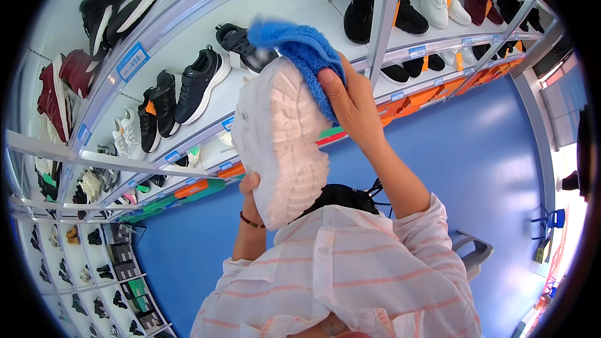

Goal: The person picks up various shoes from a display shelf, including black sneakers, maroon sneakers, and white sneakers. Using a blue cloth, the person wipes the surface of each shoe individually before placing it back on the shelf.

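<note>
A white sneaker (286, 150) is held up before my chest, its chunky tread facing me and its toe end pointing up toward the shelf. My left hand (250, 187), with a beaded bracelet at the wrist, grips it low on the left side; part of the fingers is hidden behind the shoe. In my right hand (347, 96) is a blue terry cloth (300, 51), bunched under the thumb and lying against the upper right edge of the sole. The cloth's far left end is blurred.
A white shelf (324, 23) with pairs of shoes curves around the front and left. A dark sneaker (199, 84) and a grey-black sneaker (239, 47) stand just behind the held shoe. Orange boxes (413, 101) line the bottom at right. A grey plastic object (472, 253) stands on the blue floor (450, 159).
</note>
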Available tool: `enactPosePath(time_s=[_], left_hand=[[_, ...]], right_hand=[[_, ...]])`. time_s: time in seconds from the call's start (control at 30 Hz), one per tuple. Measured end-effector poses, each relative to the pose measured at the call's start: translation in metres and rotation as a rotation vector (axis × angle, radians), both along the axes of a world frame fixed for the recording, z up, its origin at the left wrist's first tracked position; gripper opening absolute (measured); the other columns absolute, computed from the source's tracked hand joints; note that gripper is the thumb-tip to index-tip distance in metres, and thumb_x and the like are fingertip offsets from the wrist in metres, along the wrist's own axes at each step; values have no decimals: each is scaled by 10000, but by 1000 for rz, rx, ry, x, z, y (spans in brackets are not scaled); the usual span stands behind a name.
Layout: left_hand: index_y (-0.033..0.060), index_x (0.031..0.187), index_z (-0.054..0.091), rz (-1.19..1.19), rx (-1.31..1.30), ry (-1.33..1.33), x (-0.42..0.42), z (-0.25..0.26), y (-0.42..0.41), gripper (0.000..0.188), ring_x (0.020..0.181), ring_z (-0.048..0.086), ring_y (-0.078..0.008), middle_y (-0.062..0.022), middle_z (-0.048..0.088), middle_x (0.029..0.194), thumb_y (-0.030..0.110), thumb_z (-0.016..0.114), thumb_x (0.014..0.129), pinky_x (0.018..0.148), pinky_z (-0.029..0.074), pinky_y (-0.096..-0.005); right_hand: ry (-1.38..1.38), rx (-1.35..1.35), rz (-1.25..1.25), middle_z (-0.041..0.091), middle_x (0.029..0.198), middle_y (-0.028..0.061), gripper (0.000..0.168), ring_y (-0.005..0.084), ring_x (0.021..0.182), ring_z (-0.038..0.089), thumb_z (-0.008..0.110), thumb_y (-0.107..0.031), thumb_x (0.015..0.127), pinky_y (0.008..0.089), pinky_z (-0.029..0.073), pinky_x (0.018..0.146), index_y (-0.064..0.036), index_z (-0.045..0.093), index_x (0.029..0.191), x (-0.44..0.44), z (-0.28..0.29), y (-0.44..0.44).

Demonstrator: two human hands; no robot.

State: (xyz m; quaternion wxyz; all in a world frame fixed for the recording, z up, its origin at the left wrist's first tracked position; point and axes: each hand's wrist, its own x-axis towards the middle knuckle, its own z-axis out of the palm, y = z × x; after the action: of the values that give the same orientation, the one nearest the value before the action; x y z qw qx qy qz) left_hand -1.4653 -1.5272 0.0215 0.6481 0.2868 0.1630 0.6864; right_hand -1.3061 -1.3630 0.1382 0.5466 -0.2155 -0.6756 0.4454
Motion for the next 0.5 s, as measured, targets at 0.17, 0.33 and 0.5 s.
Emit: enactPosePath(time_s=[0.17, 0.33, 0.5], left_hand=[[54, 1428, 227, 46, -82, 117, -6, -12, -9, 790, 1242, 409, -383, -186, 359, 1401, 471, 487, 809, 1034, 340, -512], [43, 1408, 254, 63, -115, 50, -3, -3, -7, 794, 1214, 436, -360, -181, 389, 1372, 412, 541, 767, 1014, 368, -486], [25, 1384, 287, 92, -81, -117, 1, 13, 1, 802, 1177, 473, -334, -177, 429, 1333, 339, 603, 718, 987, 403, -456]], right_hand=[[-129, -48, -53, 458, 531, 129, 440, 175, 501, 456, 451, -372, 961, 261, 402, 524, 53, 567, 964, -4, -10, 10], [16, -680, 304, 623, 887, 84, 394, 148, 684, 577, 431, -289, 960, 264, 483, 624, 67, 563, 1065, -11, -33, 28], [533, -619, 287, 577, 1157, 230, 559, 307, 1004, 617, 389, -384, 966, 368, 518, 837, 97, 435, 1246, 13, -22, 9]])
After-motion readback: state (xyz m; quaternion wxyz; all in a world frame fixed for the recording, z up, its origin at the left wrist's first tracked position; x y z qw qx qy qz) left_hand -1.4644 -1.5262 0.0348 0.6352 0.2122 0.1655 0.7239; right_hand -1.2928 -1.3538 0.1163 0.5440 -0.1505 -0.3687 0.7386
